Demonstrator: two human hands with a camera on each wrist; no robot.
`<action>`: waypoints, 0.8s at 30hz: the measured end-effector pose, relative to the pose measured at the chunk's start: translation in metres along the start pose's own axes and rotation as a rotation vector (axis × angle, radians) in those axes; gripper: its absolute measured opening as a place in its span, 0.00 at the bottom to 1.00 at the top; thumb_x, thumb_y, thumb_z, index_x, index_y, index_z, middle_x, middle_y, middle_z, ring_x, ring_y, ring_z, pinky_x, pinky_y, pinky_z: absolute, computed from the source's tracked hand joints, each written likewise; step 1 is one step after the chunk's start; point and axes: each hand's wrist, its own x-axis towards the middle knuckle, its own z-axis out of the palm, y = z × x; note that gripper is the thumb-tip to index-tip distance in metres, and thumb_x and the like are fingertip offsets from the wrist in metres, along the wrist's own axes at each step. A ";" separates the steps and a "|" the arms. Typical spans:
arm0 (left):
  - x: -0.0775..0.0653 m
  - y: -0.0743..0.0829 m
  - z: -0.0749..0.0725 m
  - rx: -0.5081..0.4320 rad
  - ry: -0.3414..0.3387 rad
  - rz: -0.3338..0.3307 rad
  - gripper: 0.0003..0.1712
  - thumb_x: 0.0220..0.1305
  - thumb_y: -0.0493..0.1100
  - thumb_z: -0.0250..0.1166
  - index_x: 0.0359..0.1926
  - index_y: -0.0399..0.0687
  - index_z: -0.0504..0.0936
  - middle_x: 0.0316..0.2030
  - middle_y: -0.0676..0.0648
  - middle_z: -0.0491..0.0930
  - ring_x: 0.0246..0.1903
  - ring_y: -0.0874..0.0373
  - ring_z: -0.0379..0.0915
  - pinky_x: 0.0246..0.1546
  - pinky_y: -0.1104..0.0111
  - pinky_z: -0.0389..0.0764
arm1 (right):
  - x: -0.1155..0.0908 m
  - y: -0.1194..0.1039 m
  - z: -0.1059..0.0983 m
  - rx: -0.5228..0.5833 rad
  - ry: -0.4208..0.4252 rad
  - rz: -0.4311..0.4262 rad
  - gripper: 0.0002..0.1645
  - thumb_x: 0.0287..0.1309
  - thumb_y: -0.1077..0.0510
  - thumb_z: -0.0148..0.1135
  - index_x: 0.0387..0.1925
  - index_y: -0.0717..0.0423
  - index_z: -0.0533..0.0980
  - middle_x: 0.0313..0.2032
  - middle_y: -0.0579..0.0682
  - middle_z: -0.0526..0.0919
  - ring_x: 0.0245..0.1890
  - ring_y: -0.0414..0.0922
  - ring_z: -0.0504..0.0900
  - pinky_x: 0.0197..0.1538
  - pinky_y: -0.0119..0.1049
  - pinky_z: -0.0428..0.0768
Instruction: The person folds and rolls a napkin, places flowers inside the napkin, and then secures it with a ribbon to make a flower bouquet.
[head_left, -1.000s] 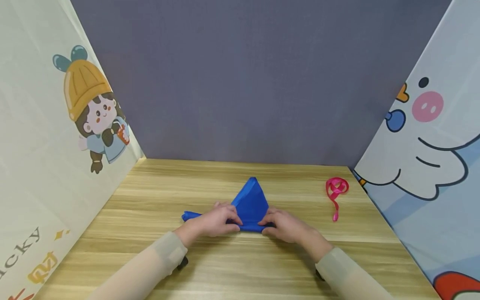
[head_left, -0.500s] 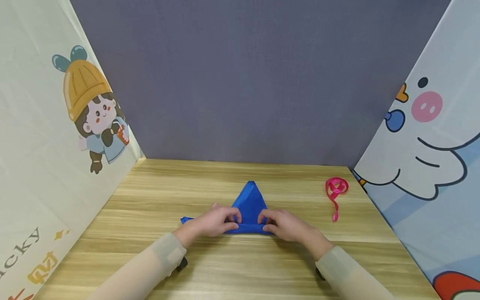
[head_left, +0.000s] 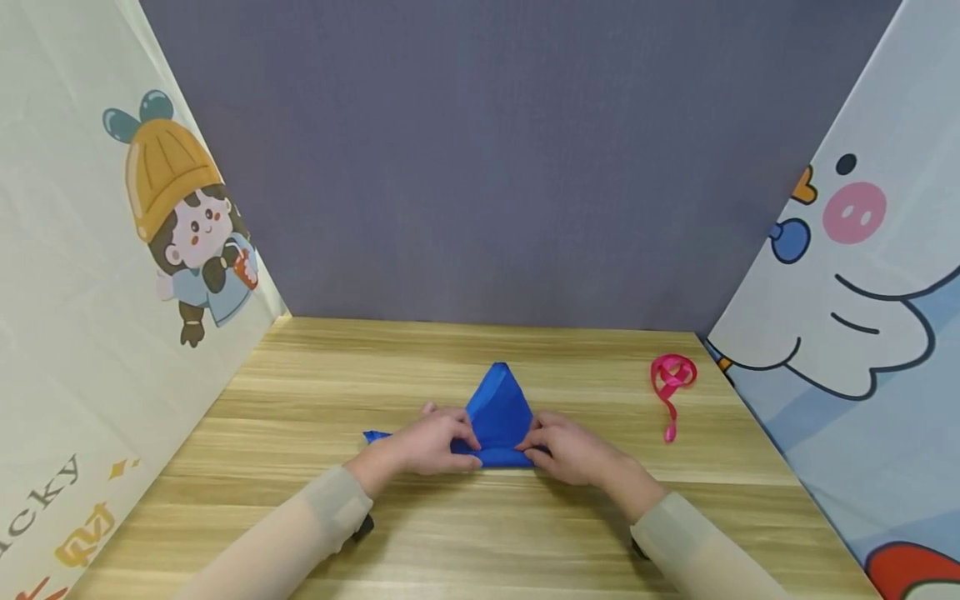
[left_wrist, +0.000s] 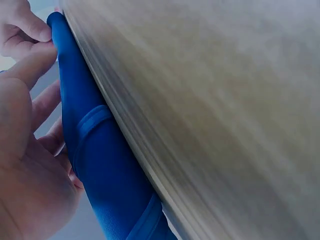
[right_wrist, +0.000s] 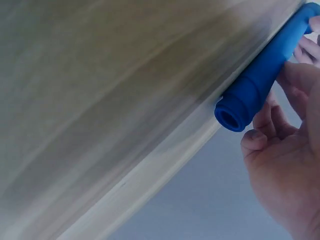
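Note:
A blue cloth [head_left: 501, 410] lies in front of me on the table, its far part a flat triangle with the point facing away. Its near side is wound into a roll [head_left: 504, 457], which runs sideways between my hands. My left hand [head_left: 431, 442] holds the roll left of the middle, thumb on the near side and fingers on top. On the other side, my right hand [head_left: 567, 448] grips it the same way. The right wrist view shows the roll's hollow end [right_wrist: 231, 120] beside my right hand [right_wrist: 290, 155]. Overlapping layers mark the roll [left_wrist: 107, 160] in the left wrist view.
A pink ribbon [head_left: 672, 375], partly looped, lies at the right of the wooden table [head_left: 480, 533]. A grey panel [head_left: 480, 167] stands behind the table. Printed panels rise on the left [head_left: 67, 275] and right [head_left: 892, 333].
My fingers lifted a little from the roll half a second ago and are back on it now. The cloth's far point sits slightly nearer to me than a second ago.

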 end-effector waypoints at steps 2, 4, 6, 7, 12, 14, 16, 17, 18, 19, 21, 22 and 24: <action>-0.001 0.001 0.000 0.000 -0.006 -0.001 0.16 0.67 0.57 0.80 0.49 0.56 0.95 0.45 0.58 0.82 0.50 0.62 0.77 0.52 0.61 0.61 | 0.000 -0.001 0.000 -0.004 -0.010 0.009 0.10 0.73 0.53 0.72 0.48 0.51 0.92 0.41 0.42 0.80 0.42 0.37 0.78 0.48 0.35 0.82; -0.001 0.002 -0.001 -0.003 -0.011 -0.002 0.17 0.66 0.57 0.80 0.49 0.55 0.96 0.44 0.58 0.80 0.50 0.62 0.76 0.53 0.59 0.62 | 0.000 -0.001 0.000 0.007 -0.025 0.015 0.12 0.72 0.50 0.75 0.48 0.52 0.92 0.41 0.42 0.79 0.42 0.37 0.77 0.48 0.35 0.82; -0.001 0.002 0.000 -0.008 -0.014 -0.002 0.15 0.68 0.55 0.80 0.50 0.54 0.96 0.44 0.58 0.79 0.50 0.62 0.75 0.56 0.57 0.63 | 0.000 -0.002 0.000 0.018 -0.044 0.028 0.15 0.70 0.46 0.77 0.48 0.51 0.92 0.41 0.41 0.80 0.43 0.37 0.78 0.49 0.36 0.83; -0.001 0.002 0.000 -0.012 -0.017 -0.003 0.15 0.68 0.54 0.79 0.50 0.54 0.96 0.43 0.58 0.78 0.51 0.61 0.74 0.57 0.56 0.63 | 0.001 -0.002 0.000 0.023 -0.053 0.033 0.16 0.69 0.46 0.77 0.49 0.51 0.92 0.42 0.41 0.81 0.44 0.38 0.80 0.51 0.37 0.84; -0.001 0.002 0.001 -0.022 -0.024 -0.008 0.12 0.72 0.50 0.76 0.50 0.52 0.96 0.44 0.58 0.84 0.55 0.59 0.76 0.57 0.57 0.65 | 0.003 0.000 0.000 0.050 -0.082 0.037 0.15 0.72 0.48 0.74 0.49 0.54 0.92 0.44 0.45 0.89 0.46 0.42 0.86 0.54 0.42 0.87; -0.001 0.002 0.001 -0.015 -0.020 -0.004 0.10 0.73 0.49 0.75 0.49 0.52 0.96 0.45 0.58 0.87 0.56 0.58 0.78 0.56 0.58 0.65 | 0.003 0.001 0.000 0.059 -0.089 0.038 0.13 0.73 0.50 0.73 0.49 0.54 0.92 0.44 0.46 0.90 0.46 0.42 0.87 0.53 0.42 0.87; -0.001 0.002 0.001 -0.021 -0.008 -0.001 0.09 0.74 0.48 0.74 0.49 0.52 0.95 0.45 0.57 0.90 0.54 0.58 0.80 0.56 0.59 0.64 | 0.004 0.002 0.001 0.062 -0.089 0.039 0.12 0.75 0.51 0.71 0.49 0.54 0.91 0.44 0.47 0.91 0.45 0.42 0.88 0.52 0.41 0.87; -0.001 0.002 0.001 -0.030 -0.001 0.001 0.09 0.75 0.47 0.74 0.50 0.52 0.94 0.45 0.57 0.91 0.53 0.59 0.81 0.55 0.59 0.64 | 0.004 0.003 0.000 0.070 -0.092 0.051 0.12 0.75 0.52 0.71 0.50 0.53 0.90 0.43 0.46 0.91 0.44 0.41 0.87 0.51 0.40 0.87; -0.001 0.002 0.001 -0.039 0.007 0.002 0.08 0.75 0.46 0.74 0.50 0.52 0.93 0.44 0.57 0.91 0.50 0.60 0.82 0.55 0.58 0.64 | 0.004 0.003 0.000 0.081 -0.093 0.063 0.11 0.75 0.52 0.71 0.50 0.53 0.89 0.41 0.45 0.90 0.42 0.39 0.87 0.49 0.39 0.86; -0.001 0.002 0.001 -0.049 0.016 0.003 0.08 0.75 0.46 0.73 0.50 0.52 0.92 0.42 0.57 0.92 0.48 0.62 0.83 0.55 0.58 0.63 | 0.004 0.004 0.000 0.098 -0.092 0.072 0.10 0.75 0.52 0.71 0.50 0.52 0.88 0.39 0.44 0.90 0.40 0.38 0.85 0.46 0.38 0.86; -0.001 0.001 0.001 -0.067 0.030 0.000 0.07 0.75 0.45 0.73 0.50 0.54 0.88 0.40 0.57 0.92 0.44 0.66 0.84 0.54 0.58 0.62 | 0.004 0.004 0.000 0.129 -0.087 0.084 0.08 0.75 0.53 0.71 0.50 0.49 0.84 0.35 0.41 0.86 0.35 0.35 0.82 0.41 0.35 0.82; -0.001 0.000 0.001 -0.071 0.034 -0.001 0.06 0.75 0.46 0.73 0.49 0.55 0.87 0.39 0.58 0.92 0.42 0.67 0.84 0.53 0.58 0.62 | 0.004 0.004 -0.001 0.147 -0.085 0.090 0.07 0.75 0.53 0.71 0.49 0.47 0.82 0.33 0.39 0.84 0.34 0.34 0.79 0.40 0.33 0.80; -0.001 -0.001 0.001 -0.063 0.041 -0.003 0.05 0.75 0.46 0.73 0.47 0.56 0.86 0.38 0.59 0.92 0.40 0.70 0.84 0.52 0.59 0.62 | 0.004 0.004 -0.001 0.171 -0.079 0.079 0.07 0.75 0.54 0.71 0.48 0.45 0.79 0.31 0.37 0.81 0.31 0.32 0.76 0.37 0.32 0.76</action>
